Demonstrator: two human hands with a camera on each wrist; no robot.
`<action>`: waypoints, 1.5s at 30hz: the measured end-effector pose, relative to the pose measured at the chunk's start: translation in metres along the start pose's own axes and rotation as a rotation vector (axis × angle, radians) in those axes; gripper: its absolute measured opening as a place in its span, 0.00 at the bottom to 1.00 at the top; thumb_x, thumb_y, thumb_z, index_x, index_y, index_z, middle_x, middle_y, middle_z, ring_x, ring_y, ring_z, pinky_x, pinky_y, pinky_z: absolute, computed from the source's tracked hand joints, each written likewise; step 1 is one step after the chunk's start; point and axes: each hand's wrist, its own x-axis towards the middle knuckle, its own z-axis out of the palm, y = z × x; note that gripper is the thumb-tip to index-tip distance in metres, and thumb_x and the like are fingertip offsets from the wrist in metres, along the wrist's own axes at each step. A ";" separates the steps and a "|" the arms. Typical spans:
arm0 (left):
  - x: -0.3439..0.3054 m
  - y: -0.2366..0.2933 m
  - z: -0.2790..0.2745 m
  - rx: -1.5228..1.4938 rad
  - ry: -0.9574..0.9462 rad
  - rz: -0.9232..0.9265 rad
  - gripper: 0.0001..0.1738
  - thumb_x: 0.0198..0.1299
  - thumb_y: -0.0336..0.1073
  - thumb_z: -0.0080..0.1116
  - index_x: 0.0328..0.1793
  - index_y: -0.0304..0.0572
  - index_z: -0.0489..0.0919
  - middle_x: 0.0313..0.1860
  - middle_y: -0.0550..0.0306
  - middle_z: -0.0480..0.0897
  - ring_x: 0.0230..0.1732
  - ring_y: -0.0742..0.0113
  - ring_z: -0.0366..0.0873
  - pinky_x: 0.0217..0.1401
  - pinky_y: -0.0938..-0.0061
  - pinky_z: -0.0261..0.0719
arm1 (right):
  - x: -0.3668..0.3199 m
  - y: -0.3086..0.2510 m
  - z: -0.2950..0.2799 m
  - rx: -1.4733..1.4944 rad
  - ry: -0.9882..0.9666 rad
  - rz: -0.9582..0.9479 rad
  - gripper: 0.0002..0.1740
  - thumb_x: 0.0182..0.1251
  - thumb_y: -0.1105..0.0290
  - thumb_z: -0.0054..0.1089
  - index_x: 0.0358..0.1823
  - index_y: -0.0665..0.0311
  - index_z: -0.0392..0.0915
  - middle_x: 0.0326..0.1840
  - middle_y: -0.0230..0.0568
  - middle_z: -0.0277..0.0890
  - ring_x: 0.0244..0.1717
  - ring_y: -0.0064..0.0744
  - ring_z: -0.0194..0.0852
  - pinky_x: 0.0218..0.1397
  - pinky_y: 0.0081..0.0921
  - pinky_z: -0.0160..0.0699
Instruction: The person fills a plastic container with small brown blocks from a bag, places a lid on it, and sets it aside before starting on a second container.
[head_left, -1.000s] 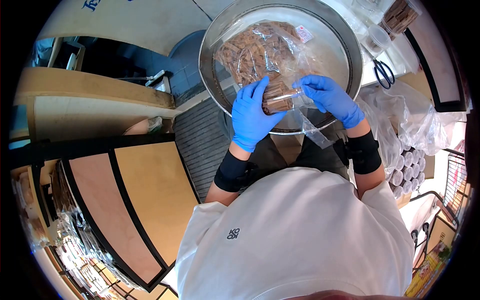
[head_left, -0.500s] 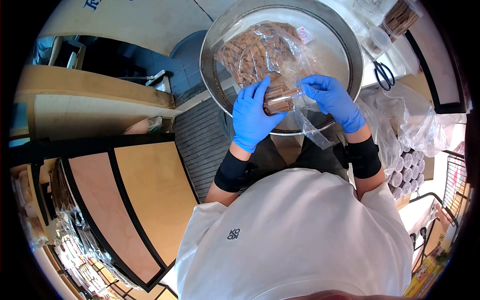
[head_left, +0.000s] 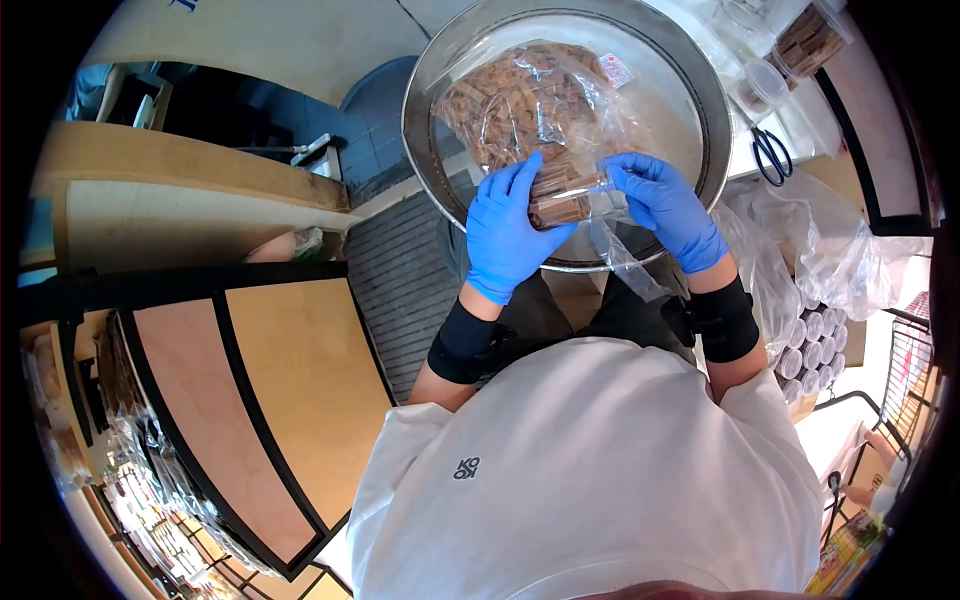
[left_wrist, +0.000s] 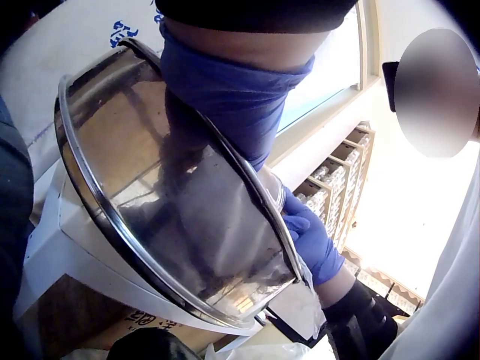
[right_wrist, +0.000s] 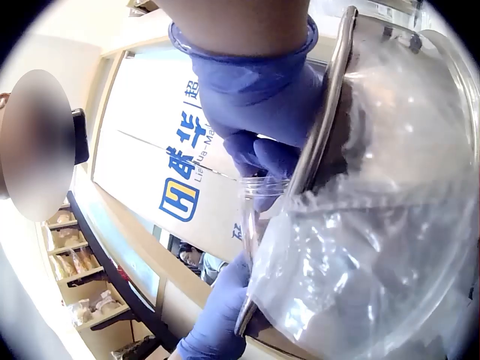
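In the head view, my blue-gloved left hand (head_left: 506, 232) grips a clear jar (head_left: 562, 196) lying on its side, filled with brown strips. My gloved right hand (head_left: 668, 208) has its curled fingers at the jar's threaded mouth; the right wrist view shows those fingers (right_wrist: 271, 161) at the rim, and what they pinch is unclear. Behind the jar, a clear bag of brown pieces (head_left: 520, 100) lies in a round metal pan (head_left: 712, 110). In the left wrist view the pan's wall (left_wrist: 187, 202) hides the jar's body.
Black-handled scissors (head_left: 770, 155), a small clear tub (head_left: 758, 84) and a filled jar (head_left: 808, 42) are on the white surface at the right. Below them are crumpled plastic (head_left: 820, 240) and several lidded jars (head_left: 812, 350). A cardboard box (right_wrist: 150, 142) stands beyond the pan.
The head view has shifted slightly. Both hands stay around the jar, with the right hand's fingers moving slightly at its mouth.
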 end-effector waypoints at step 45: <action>-0.001 -0.001 0.001 -0.032 0.061 0.001 0.47 0.36 0.49 0.82 0.68 0.46 0.77 0.54 0.49 0.82 0.53 0.50 0.80 0.58 0.61 0.80 | 0.006 -0.007 -0.024 -0.416 -0.176 -0.212 0.16 0.68 0.73 0.64 0.57 0.61 0.84 0.47 0.29 0.85 0.39 0.13 0.75 0.38 0.14 0.74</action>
